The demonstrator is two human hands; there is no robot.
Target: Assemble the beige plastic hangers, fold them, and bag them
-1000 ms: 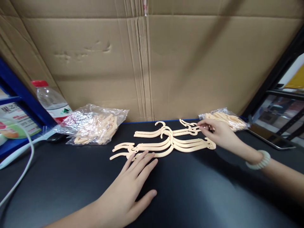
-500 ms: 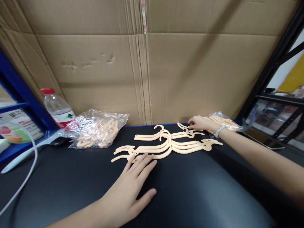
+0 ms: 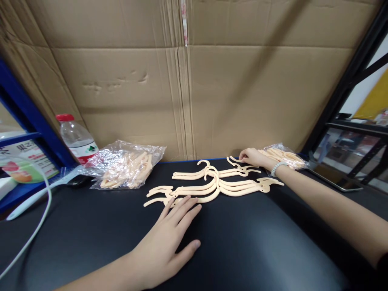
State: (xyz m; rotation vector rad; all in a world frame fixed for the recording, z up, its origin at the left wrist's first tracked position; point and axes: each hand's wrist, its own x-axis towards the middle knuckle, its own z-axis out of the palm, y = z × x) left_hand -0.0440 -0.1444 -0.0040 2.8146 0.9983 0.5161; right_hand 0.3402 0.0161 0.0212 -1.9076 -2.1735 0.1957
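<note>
Cream folding hangers (image 3: 194,189) lie on the black tabletop (image 3: 242,242), center of frame; at least two, overlap preventing an exact count. Long axis: left to right; hooks point toward the top of frame. Two plastic bags, one center left (image 3: 127,169), one center right (image 3: 285,157), hold cream pieces. Left hand (image 3: 168,234): open, fingers spread, fingertips at the front hanger's left arm, grasping nothing. Right hand (image 3: 252,157): fingers bent at the rear hanger's right end; grip cannot be determined.

Hangers (image 3: 217,186) on tbl (image 3: 242,234), L bag (image 3: 129,169) approx 9 o'clock from them w/ btl (image 3: 79,140) behind it, R bag (image 3: 282,156) at 2, cardboard (image 3: 242,89) at 12.
</note>
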